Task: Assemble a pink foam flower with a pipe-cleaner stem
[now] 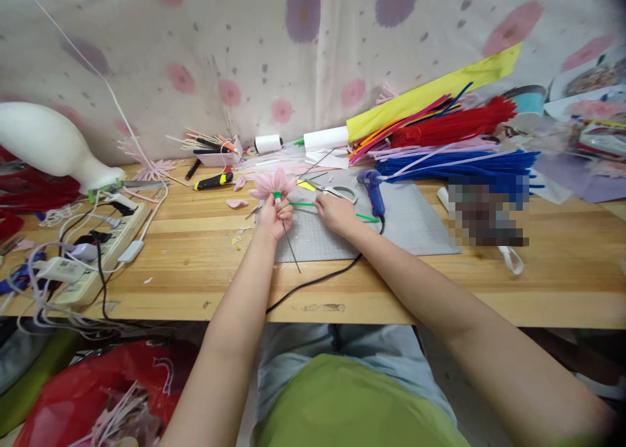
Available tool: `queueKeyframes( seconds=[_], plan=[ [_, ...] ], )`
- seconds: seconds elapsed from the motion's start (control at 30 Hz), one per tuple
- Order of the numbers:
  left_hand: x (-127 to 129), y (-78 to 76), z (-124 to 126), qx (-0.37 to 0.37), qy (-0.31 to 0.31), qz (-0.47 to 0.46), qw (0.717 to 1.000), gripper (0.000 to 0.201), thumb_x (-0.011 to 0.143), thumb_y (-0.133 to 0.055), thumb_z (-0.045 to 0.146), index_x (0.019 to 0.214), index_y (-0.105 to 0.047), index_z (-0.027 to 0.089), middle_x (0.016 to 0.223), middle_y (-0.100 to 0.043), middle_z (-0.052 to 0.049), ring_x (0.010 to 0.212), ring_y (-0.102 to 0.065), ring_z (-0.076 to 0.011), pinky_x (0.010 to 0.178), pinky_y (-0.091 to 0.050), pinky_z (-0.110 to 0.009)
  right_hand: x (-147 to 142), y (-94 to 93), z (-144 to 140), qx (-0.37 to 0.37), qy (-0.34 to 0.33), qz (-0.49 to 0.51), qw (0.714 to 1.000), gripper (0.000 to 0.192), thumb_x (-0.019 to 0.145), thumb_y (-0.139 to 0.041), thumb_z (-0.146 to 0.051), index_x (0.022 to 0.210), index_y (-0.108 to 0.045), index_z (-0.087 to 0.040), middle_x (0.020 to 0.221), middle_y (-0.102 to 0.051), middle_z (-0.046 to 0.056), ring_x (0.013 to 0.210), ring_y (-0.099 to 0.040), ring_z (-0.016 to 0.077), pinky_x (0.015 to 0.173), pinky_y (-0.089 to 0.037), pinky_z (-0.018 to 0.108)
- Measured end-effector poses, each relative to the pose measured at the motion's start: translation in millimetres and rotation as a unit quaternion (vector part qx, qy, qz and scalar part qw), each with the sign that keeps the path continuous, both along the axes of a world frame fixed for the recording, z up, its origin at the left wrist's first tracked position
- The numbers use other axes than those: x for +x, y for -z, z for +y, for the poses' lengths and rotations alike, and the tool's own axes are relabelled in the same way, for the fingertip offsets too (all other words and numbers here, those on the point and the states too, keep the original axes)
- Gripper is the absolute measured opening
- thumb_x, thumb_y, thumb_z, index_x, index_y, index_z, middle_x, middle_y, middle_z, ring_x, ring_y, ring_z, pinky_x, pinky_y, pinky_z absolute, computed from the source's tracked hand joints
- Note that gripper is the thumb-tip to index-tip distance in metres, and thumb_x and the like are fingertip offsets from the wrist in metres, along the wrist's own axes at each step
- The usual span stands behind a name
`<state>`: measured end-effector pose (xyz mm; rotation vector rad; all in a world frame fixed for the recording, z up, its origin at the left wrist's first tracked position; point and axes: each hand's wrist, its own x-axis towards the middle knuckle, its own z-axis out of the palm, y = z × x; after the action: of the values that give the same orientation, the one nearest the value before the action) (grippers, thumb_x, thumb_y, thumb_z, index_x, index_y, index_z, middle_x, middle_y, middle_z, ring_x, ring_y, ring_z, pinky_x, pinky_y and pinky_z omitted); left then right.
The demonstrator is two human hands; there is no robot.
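Note:
My left hand (pixel 276 217) is closed around the base of a pink flower (pixel 272 183), whose green-wrapped underside (pixel 277 198) shows above my fingers. A thin dark wire stem (pixel 291 246) sticks out below this hand. From the flower's base a green pipe cleaner (pixel 302 204) runs to the right, and my right hand (pixel 335 212) is closed on it, its fingertips partly hidden. The loose end (pixel 366 217) stretches past my right hand toward a blue glue gun (pixel 375 196). Scissors (pixel 342 192) lie just behind my right hand.
A grey cutting mat (pixel 415 222) lies under my hands, crossed by the glue gun's black cord (pixel 317 280). Blue pipe cleaners (pixel 460 169) and red ones (pixel 454 124) are piled at the back right. A yellow-black utility knife (pixel 214 181) and a power strip (pixel 105 258) are on the left.

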<state>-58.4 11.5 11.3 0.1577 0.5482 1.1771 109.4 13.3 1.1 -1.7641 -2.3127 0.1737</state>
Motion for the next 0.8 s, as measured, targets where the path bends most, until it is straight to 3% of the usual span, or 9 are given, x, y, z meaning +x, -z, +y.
queueKeyframes(
  seconds=[0.13, 0.3, 0.43, 0.6, 0.73, 0.8],
  plan=[
    [6, -10.1, 8, -0.032, -0.013, 0.025, 0.999, 0.047, 0.093, -0.027, 0.048, 0.065, -0.045, 0.016, 0.042, -0.017, 0.009, 0.031, -0.021, -0.0025, 0.031, -0.02, -0.01, 2, 4.6, -6, 0.002, 0.029, -0.012, 0.999, 0.035, 0.095, -0.026, -0.028, 0.107, -0.056, -0.015, 0.107, -0.065, 0.013, 0.095, -0.061, 0.0219, 0.074, -0.041, 0.028],
    [8, -22.1, 5, -0.055, -0.021, 0.119, 0.991, 0.052, 0.09, -0.023, 0.055, 0.069, -0.048, 0.015, 0.04, -0.014, 0.011, 0.029, -0.018, -0.0022, 0.03, -0.018, -0.01, 7, 7.6, -6, 0.009, 0.036, 0.002, 0.999, 0.032, 0.094, -0.028, -0.026, 0.103, -0.057, -0.016, 0.106, -0.065, 0.011, 0.095, -0.061, 0.0229, 0.073, -0.041, 0.03],
    [1, -22.1, -8, -0.026, 0.017, 0.189, 0.981, 0.058, 0.081, -0.028, 0.068, 0.072, -0.05, 0.015, 0.041, -0.015, 0.012, 0.028, -0.016, -0.0017, 0.03, -0.024, -0.011, 15, 10.8, -6, 0.011, 0.036, 0.014, 0.999, 0.03, 0.092, -0.032, -0.029, 0.1, -0.059, -0.017, 0.101, -0.067, 0.01, 0.091, -0.061, 0.0235, 0.07, -0.041, 0.031],
    [-5, -19.2, -20, 0.025, 0.068, 0.213, 0.974, 0.065, 0.073, -0.024, 0.078, 0.067, -0.046, 0.017, 0.041, -0.019, 0.011, 0.03, -0.016, -0.0022, 0.031, -0.03, -0.014, 19, 12.2, -8, 0.045, 0.035, 0.032, 0.998, 0.028, 0.089, -0.04, -0.029, 0.098, -0.063, -0.015, 0.101, -0.066, 0.012, 0.094, -0.059, 0.0255, 0.075, -0.041, 0.034],
    [1, -21.9, -26, 0.053, 0.075, 0.228, 0.969, 0.064, 0.072, -0.02, 0.079, 0.061, -0.038, 0.018, 0.042, -0.022, 0.01, 0.031, -0.019, -0.003, 0.033, -0.033, -0.016, 15, 11.5, -6, 0.108, 0.002, 0.119, 0.987, 0.025, 0.085, -0.048, -0.028, 0.094, -0.067, -0.015, 0.104, -0.065, 0.013, 0.105, -0.053, 0.0264, 0.089, -0.038, 0.037],
    [10, -22.5, -27, 0.061, 0.073, 0.25, 0.964, 0.064, 0.073, -0.016, 0.079, 0.059, -0.035, 0.019, 0.041, -0.022, 0.009, 0.031, -0.019, -0.0032, 0.034, -0.035, -0.017, 7, 11.7, -3, 0.092, -0.019, 0.222, 0.971, 0.023, 0.085, -0.049, -0.03, 0.088, -0.067, -0.016, 0.098, -0.067, 0.01, 0.098, -0.056, 0.023, 0.088, -0.039, 0.035]
  ],
)
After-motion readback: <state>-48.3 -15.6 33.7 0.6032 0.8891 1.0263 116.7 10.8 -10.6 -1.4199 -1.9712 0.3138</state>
